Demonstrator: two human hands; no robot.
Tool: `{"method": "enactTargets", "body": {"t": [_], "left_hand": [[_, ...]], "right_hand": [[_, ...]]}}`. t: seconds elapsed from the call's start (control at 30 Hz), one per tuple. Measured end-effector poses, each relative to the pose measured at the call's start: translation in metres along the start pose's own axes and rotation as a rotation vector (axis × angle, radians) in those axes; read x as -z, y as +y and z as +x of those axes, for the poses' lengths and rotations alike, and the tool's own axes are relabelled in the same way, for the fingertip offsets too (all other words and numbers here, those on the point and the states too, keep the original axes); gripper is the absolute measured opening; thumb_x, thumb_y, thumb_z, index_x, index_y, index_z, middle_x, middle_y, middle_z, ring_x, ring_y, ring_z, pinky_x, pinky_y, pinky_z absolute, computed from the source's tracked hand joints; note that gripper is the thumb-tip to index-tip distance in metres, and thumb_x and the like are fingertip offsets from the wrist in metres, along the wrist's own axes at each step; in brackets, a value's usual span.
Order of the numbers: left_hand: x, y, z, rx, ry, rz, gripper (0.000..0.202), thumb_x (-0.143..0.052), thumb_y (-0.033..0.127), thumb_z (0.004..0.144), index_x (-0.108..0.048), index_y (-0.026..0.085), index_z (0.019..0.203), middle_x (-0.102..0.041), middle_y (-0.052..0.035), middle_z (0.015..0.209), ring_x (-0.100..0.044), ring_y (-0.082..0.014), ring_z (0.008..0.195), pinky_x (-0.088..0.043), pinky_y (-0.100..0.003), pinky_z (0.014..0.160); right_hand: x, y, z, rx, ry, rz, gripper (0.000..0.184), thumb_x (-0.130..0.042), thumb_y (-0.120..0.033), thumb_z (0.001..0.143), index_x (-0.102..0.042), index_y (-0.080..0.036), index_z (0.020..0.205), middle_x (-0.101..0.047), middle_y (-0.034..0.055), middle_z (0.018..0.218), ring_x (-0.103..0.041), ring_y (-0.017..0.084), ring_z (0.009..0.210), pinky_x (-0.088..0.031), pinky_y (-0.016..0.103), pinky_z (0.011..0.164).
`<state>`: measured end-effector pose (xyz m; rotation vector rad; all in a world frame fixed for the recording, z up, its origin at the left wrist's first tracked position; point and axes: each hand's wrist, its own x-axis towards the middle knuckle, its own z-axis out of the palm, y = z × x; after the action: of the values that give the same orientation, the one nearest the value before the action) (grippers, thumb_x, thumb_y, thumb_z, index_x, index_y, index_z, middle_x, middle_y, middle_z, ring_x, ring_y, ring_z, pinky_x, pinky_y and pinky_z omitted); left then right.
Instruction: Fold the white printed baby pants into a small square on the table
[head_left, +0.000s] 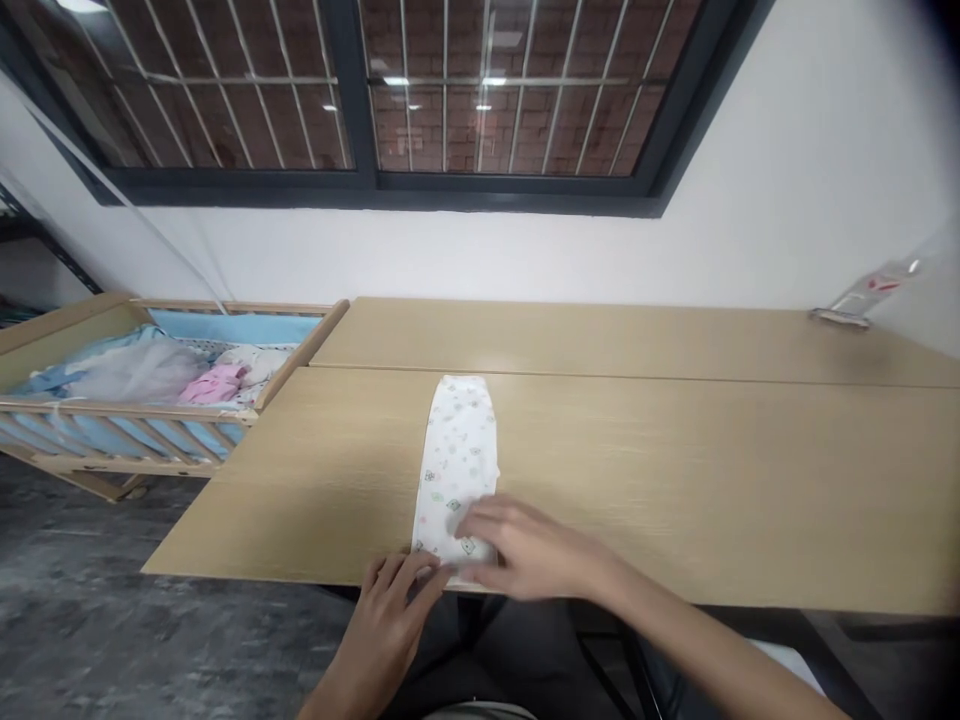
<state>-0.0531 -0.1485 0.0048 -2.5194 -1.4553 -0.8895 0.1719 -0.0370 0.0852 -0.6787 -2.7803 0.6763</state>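
Note:
A folded white cloth [459,440] with a small coloured print lies lengthwise on the wooden table, its near end at the front edge. It looks like a small garment, but its exact kind cannot be made out. My left hand [394,615] rests at the cloth's near left corner, fingers bent over the table edge and thumb apart from them. Over the near right part of the cloth is my right hand [521,550], slightly blurred, with its thumb and fingers spread and the fingertips on or just above the fabric.
The light wooden table [712,480] has a seam running across its far part. To the left stands a wooden cot [150,410] holding blue, white and pink fabrics [214,384]. At the far right is a clear plastic item [874,290]. A barred window [510,100] is above.

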Motion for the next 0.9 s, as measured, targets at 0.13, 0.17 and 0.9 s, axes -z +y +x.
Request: {"method": "enactTargets", "body": {"t": [0.13, 0.17, 0.9], "left_hand": [[0.0, -0.003, -0.003, -0.046, -0.014, 0.001, 0.054, -0.043, -0.003, 0.088, -0.062, 0.025, 0.131, -0.067, -0.0066, 0.115, -0.06, -0.0197, 0.099, -0.047, -0.036, 0.089], [0.0, -0.002, -0.004, -0.051, -0.014, -0.001, 0.056, -0.042, -0.004, 0.087, -0.061, 0.025, 0.131, -0.067, -0.0067, 0.115, -0.06, -0.0196, 0.098, -0.047, -0.036, 0.089], [0.039, -0.036, 0.125, 0.039, -0.034, -0.026, 0.026, -0.037, 0.013, 0.102, -0.057, 0.021, 0.118, -0.061, -0.0073, 0.113, -0.058, -0.0197, 0.104, -0.044, -0.035, 0.094]], "right_hand": [[-0.04, -0.012, -0.032, -0.041, 0.107, -0.117, 0.044, -0.067, -0.038, 0.092, -0.059, -0.025, 0.133, -0.064, 0.0127, 0.124, -0.059, 0.03, 0.116, -0.05, 0.049, 0.101], [-0.049, -0.012, -0.037, -0.042, 0.147, -0.141, 0.04, -0.061, -0.031, 0.095, -0.058, -0.026, 0.135, -0.064, 0.0128, 0.125, -0.059, 0.03, 0.117, -0.05, 0.051, 0.102], [0.066, 0.016, 0.008, -0.236, 0.43, 0.237, 0.022, -0.061, -0.042, 0.095, -0.069, -0.024, 0.105, -0.068, 0.0065, 0.103, -0.063, 0.02, 0.087, -0.051, 0.034, 0.078]]}}
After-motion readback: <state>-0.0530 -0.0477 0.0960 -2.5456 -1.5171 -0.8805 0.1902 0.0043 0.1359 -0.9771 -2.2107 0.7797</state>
